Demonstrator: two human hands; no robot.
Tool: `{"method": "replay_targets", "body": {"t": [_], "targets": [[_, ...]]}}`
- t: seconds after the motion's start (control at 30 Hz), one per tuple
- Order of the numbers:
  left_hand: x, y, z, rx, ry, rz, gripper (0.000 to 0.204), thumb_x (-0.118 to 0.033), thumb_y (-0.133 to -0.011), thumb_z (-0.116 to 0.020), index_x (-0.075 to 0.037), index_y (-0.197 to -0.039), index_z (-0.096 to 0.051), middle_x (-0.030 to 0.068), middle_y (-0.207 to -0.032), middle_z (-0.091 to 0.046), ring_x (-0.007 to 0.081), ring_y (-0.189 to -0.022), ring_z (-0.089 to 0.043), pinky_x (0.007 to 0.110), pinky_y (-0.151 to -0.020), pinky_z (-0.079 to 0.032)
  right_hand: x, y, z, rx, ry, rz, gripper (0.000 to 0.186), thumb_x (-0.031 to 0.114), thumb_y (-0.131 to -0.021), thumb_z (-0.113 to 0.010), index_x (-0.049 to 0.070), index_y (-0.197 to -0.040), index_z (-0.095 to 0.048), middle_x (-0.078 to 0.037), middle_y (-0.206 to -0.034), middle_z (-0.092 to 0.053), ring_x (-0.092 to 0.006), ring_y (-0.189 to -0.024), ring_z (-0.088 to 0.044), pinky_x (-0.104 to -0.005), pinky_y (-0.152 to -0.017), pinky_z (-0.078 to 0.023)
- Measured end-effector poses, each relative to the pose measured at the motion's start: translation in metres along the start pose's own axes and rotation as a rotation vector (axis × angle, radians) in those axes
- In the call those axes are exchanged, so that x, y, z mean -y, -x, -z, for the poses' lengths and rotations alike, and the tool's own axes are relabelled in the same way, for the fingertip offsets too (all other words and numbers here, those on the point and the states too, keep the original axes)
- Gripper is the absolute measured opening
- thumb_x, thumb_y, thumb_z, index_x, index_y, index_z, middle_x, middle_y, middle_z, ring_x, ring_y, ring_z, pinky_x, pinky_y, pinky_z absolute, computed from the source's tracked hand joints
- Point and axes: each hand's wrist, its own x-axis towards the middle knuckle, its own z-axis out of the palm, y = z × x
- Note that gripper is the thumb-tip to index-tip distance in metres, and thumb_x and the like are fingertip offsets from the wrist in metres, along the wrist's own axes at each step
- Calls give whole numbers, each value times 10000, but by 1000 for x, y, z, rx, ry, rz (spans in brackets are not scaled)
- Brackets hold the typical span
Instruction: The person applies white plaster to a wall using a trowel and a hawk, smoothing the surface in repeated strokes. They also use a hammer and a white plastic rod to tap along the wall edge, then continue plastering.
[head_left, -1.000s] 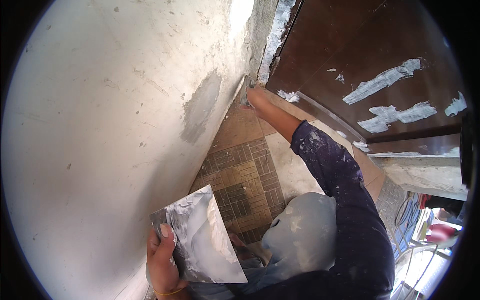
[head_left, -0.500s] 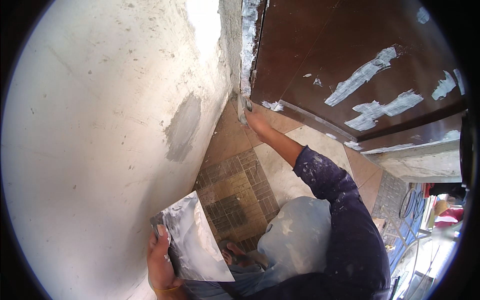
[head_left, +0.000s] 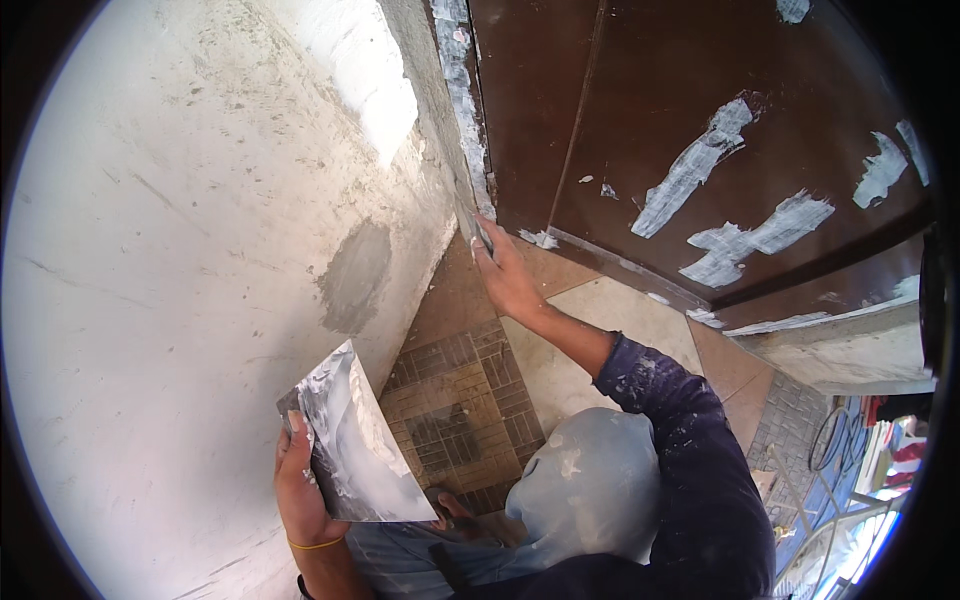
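Observation:
My left hand [head_left: 300,490] grips the edge of a thin flat sheet [head_left: 340,485], thumb on top. White putty [head_left: 365,405] is smeared over the sheet. My right hand [head_left: 515,285] reaches forward, fingers wrapped round a putty knife [head_left: 482,236], whose blade is at the foot of the door frame [head_left: 460,100], close to the wall corner. Whether the blade touches the frame or the wall I cannot tell. White filler coats the frame's narrow edge.
A pale plastered wall [head_left: 150,300] with a grey damp-looking patch [head_left: 358,278] rises on the left. The brown door [head_left: 540,100] at upper right carries white filler streaks [head_left: 695,170]. Below are floor tiles [head_left: 450,370] and my bent knee [head_left: 590,480]. A coiled hose [head_left: 828,435] lies far right.
The view has shifted, so wall corner and door sit further left. My left hand and the sheet appear higher and further left. The right hand stays on the putty knife at the frame's foot.

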Motion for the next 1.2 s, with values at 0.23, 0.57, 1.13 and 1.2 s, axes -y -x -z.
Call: {"method": "replay_targets", "body": {"t": [0.23, 0.57, 1.13, 1.2], "targets": [[1, 14, -3, -62, -19, -12, 388, -290, -1014, -493, -3, -1275, -490, 116, -1170, -614, 211, -1001, -634, 357, -856, -527, 6, -33, -68, -187, 110, -69, 453, 154, -987, -464, 24, -1413, -376, -208, -1151, -461, -382, -1072, -482, -452, -952, -394], [-4, 17, 23, -120, -9, -7, 362, -259, -1007, -497, 16, -1242, -491, 135, -1126, -626, 226, -969, -643, 364, -838, -530, 15, -69, -119, -455, 112, -111, 495, 100, -912, -557, 48, -1387, -425, -192, -1171, -472, -374, -1086, -474, -472, -942, -372], [-5, 5, 51, -73, -54, 64, 419, -268, -998, -496, 21, -1302, -492, 126, -1177, -620, 225, -1013, -631, 351, -891, -505, -80, 6, -85, -148, -381, -259, 264, 166, -937, -651, 28, -1095, -491, -29, -921, -588, -116, -778, -561, -290, -718, -465], [-5, 5, 52, -80, -46, 74, 407, -257, -1002, -488, 42, -1278, -478, 140, -1161, -627, 233, -999, -644, 359, -881, -515, -80, 10, -99, -113, -307, -188, 310, 194, -951, -626, 13, -1140, -461, -63, -958, -583, -168, -787, -573, -343, -724, -471]]}}
